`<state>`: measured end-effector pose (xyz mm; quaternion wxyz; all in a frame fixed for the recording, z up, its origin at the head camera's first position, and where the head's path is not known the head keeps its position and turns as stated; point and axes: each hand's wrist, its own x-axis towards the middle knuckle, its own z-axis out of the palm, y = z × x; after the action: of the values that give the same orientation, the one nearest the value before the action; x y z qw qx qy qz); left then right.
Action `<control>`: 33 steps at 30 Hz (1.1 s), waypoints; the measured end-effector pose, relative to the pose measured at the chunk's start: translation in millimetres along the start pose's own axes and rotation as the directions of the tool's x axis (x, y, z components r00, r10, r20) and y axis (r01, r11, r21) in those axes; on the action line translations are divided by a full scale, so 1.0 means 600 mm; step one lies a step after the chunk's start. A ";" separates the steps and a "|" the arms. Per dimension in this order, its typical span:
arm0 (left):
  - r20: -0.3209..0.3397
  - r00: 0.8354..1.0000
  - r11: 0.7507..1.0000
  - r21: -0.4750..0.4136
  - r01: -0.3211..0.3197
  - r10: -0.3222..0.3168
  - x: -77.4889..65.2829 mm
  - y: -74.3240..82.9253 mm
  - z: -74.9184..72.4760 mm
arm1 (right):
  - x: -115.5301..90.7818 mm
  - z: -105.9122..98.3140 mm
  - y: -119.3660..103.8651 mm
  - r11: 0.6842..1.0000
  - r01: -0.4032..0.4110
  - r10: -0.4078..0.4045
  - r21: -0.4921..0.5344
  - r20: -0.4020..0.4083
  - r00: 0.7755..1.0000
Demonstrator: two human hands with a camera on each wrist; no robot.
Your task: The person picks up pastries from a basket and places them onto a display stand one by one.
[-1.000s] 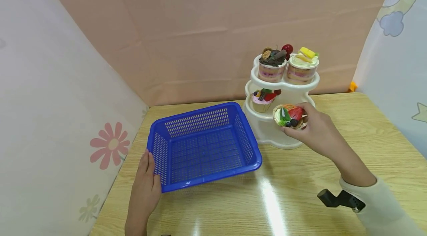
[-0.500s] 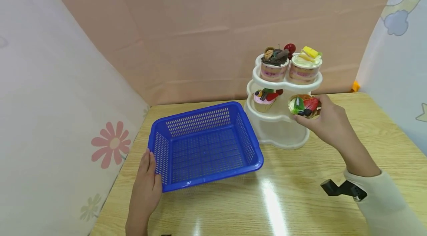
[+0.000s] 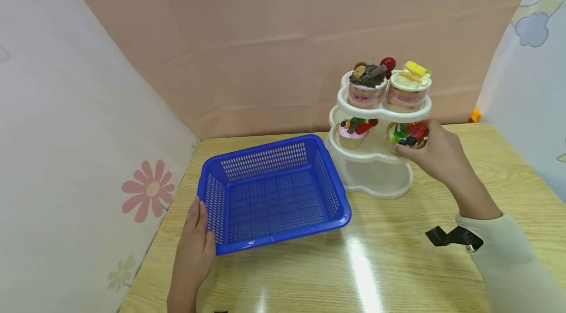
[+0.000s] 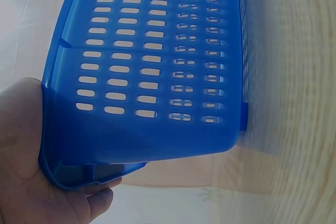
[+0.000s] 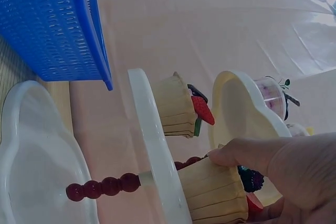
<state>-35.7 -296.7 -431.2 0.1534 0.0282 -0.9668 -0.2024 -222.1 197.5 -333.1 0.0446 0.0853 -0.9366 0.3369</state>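
My right hand (image 3: 435,153) grips a toy fruit tart (image 3: 408,137) at the right side of the middle tier of a white cake stand (image 3: 369,156). In the right wrist view, thumb and fingers stay at the top of the tart's pleated cup (image 5: 212,190), its base right at the tier. On the same tier sits a pink-frosted cupcake (image 3: 351,133). Two cake cups stand on the top tier, one chocolate-topped (image 3: 367,89), one with yellow fruit (image 3: 408,92). My left hand (image 3: 194,249) rests along the left rim of a blue basket (image 3: 283,237), fingers fairly straight.
The basket stands left of the stand on a wooden table (image 3: 398,264). Red beads (image 5: 102,187) form the stand's post below the middle tier. A pinkish cloth (image 3: 247,47) hangs behind, and a small orange object (image 3: 475,115) lies at the back right.
My right hand has moved right and slightly up with the fruit tart, from in front of the stand onto its middle tier. The left hand and basket keep their places.
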 end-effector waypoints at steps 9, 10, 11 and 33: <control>-0.004 1.000 1.000 0.004 -0.003 0.003 -0.001 0.000 -0.001 | 0.010 0.008 0.008 1.000 0.014 -0.013 0.011 -0.011 1.000; -0.003 1.000 1.000 0.003 -0.002 0.002 -0.001 0.001 -0.001 | 0.011 0.008 0.009 1.000 0.013 -0.013 0.010 -0.008 1.000; -0.001 1.000 1.000 0.001 0.000 0.000 -0.001 0.001 -0.002 | 0.012 0.009 0.009 1.000 0.013 -0.013 0.008 -0.006 1.000; -0.010 1.000 1.000 -0.015 -0.026 0.026 0.004 0.002 0.001 | 0.010 0.015 0.011 0.998 -0.012 0.010 -0.054 -0.036 0.999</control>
<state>-38.0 -295.5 -430.6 0.1609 0.0154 -0.9648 -0.2074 -229.3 195.8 -343.4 0.0618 0.0729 -0.9449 0.3131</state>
